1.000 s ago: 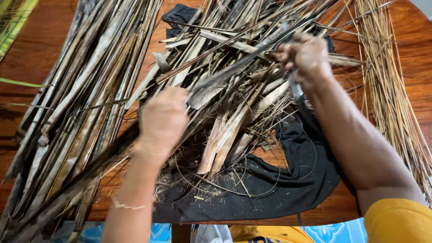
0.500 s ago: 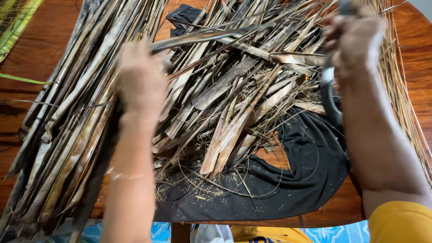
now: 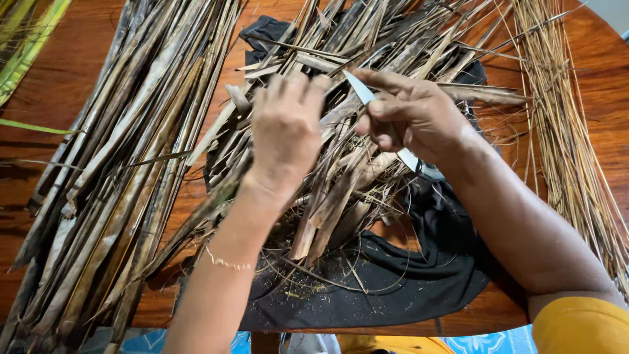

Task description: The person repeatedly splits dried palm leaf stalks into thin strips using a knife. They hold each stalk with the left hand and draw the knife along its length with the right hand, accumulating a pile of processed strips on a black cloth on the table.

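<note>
My left hand (image 3: 285,131) is raised over the middle of the heap, its back toward me, fingers closed on a dried leaf strip (image 3: 216,196) that trails down to the left. My right hand (image 3: 413,115) is close beside it on the right and grips a small knife (image 3: 359,88). The pale blade points up-left toward the left fingertips. Under both hands lies a loose heap of dried brown palm leaf strips (image 3: 341,190) on a black cloth (image 3: 406,275).
A long bundle of dried leaves (image 3: 118,170) runs along the left of the reddish wooden table (image 3: 59,85). Thin straw-coloured midribs (image 3: 563,131) lie in a bundle at the right. Green leaf blades (image 3: 26,52) show at top left.
Both hands have come together over the heap: the left moved right, and the right came in from the far right with the knife. The leaf strip swung along with the left hand.
</note>
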